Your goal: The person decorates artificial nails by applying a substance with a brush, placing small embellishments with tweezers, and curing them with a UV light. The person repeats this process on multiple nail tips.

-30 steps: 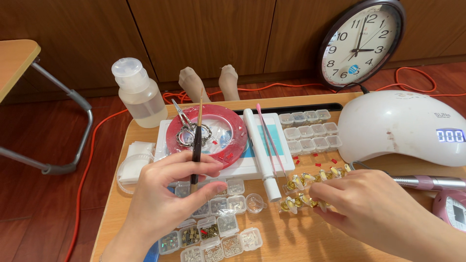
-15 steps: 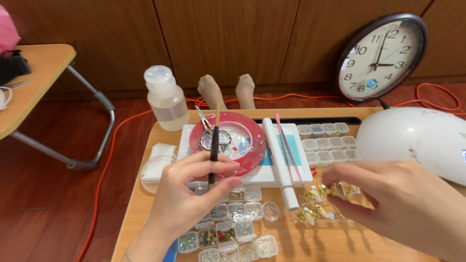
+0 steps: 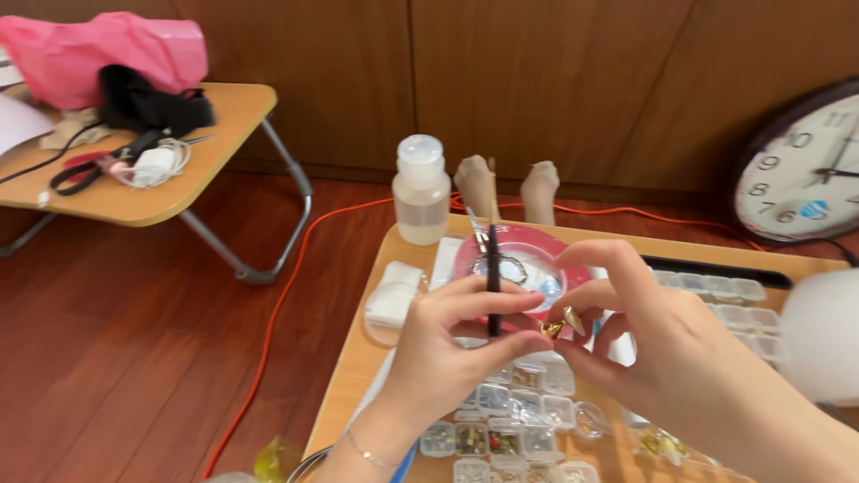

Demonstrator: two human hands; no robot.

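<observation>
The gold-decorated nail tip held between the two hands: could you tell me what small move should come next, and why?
Probably bring the slim black tool in the left hand down to the gold-decorated nail tip pinched by the right hand. The tool stands upright with its lower end just beside the tip, and both hands are raised above the small clear bead boxes, so the work seems to be on the tip.

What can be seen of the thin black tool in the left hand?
The thin black tool is a slim, dark, pen-like stick, held roughly upright and pinched between thumb and fingers of the left hand. Its upper end stands before the red dish; its lower tip, hidden by fingers, meets a small gold piece that the right hand holds.
</observation>
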